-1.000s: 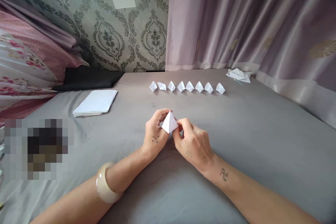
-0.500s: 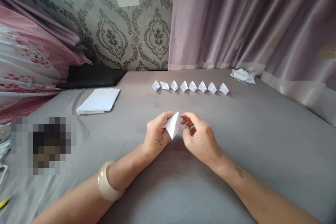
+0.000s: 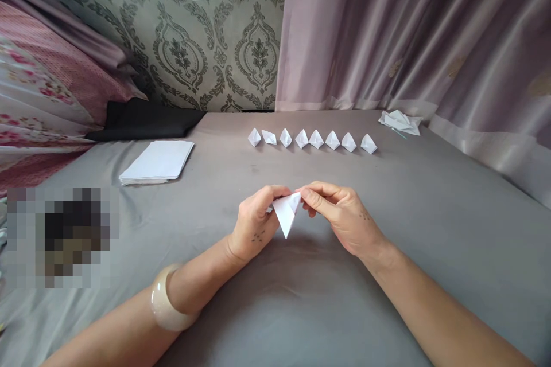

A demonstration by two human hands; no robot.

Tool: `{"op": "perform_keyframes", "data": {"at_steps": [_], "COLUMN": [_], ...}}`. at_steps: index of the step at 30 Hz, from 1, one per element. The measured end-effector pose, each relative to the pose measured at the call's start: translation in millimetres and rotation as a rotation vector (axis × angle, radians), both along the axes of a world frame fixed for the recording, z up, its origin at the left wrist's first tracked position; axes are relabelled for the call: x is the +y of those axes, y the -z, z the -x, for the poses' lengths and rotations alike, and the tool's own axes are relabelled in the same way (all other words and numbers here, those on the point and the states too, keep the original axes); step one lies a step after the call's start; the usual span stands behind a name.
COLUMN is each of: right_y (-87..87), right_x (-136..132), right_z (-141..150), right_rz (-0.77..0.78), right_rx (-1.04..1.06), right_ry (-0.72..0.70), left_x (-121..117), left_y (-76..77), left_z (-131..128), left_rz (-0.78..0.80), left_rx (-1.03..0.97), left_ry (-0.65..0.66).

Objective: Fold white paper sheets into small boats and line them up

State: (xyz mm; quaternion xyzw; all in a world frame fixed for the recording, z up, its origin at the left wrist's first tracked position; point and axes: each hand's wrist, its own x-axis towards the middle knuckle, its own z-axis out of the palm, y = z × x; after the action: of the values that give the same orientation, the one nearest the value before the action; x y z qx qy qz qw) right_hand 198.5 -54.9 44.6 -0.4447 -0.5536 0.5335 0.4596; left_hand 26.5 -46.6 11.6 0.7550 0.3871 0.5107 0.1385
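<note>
Both hands meet over the grey sheet [image 3: 387, 200] around a small folded white paper piece [image 3: 286, 213], a triangle with its tip pointing down. My left hand [image 3: 253, 222] pinches its left upper edge with closed fingers. My right hand [image 3: 344, 215] pinches its upper right corner between thumb and fingers. A cream bangle [image 3: 166, 301] sits on my left wrist.
A row of several finished folded paper pieces [image 3: 312, 139] lies farther back. A stack of white sheets [image 3: 157, 161] lies at the left, crumpled paper scraps [image 3: 400, 121] at the back right. A black cloth [image 3: 146, 119], pillows, a patterned wall and a curtain border the surface.
The paper piece has turned over from tip up to tip down. My right hand came off it briefly, then took hold of its upper right corner.
</note>
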Motion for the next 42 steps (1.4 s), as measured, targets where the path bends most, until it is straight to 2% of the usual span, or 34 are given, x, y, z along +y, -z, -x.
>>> {"op": "perform_keyframes", "data": {"at_steps": [7, 9, 13, 18, 26, 31, 34, 37, 42], "right_y": [0.5, 2.1, 4.1, 4.9, 10.7, 12.0, 12.0, 12.2, 14.0], "right_x": [1.9, 3.7, 6.1, 5.7, 16.2, 18.6, 17.1, 16.1, 16.9], "right_z": [-1.5, -2.2, -3.3, -2.3, -14.8, -21.2, -20.1, -17.8, -15.7], "right_rz": [-0.033, -0.032, 0.066, 0.202, 0.280, 0.280, 0.242, 0.208, 0.267], "right_rx": [-0.069, -0.104, -0.078, 0.066, -0.004, -0.158, -0.219, -0.190, -0.074], "right_ry": [0.043, 0.083, 0.140, 0.064, 0.047, 0.026, 0.010, -0.018, 0.018], "left_x": [2.8, 4.0, 5.8, 5.7, 8.8, 14.6, 15.3, 15.7, 19.0], "left_y": [2.7, 1.6, 0.3, 3.9, -7.5, -8.9, -6.3, -3.8, -4.8], "left_z": [-5.1, -6.7, -7.7, -7.6, -6.1, -2.6, -4.7, -7.8, -8.0], "left_rz": [0.352, 0.367, 0.309, 0.365, 0.749, 0.989, 1.072, 1.109, 1.042], "left_rx": [-0.249, -0.242, -0.222, -0.279, -0.411, -0.490, -0.497, -0.524, -0.628], "left_ry": [0.187, 0.208, 0.158, 0.169, 0.373, 0.477, 0.466, 0.441, 0.322]}}
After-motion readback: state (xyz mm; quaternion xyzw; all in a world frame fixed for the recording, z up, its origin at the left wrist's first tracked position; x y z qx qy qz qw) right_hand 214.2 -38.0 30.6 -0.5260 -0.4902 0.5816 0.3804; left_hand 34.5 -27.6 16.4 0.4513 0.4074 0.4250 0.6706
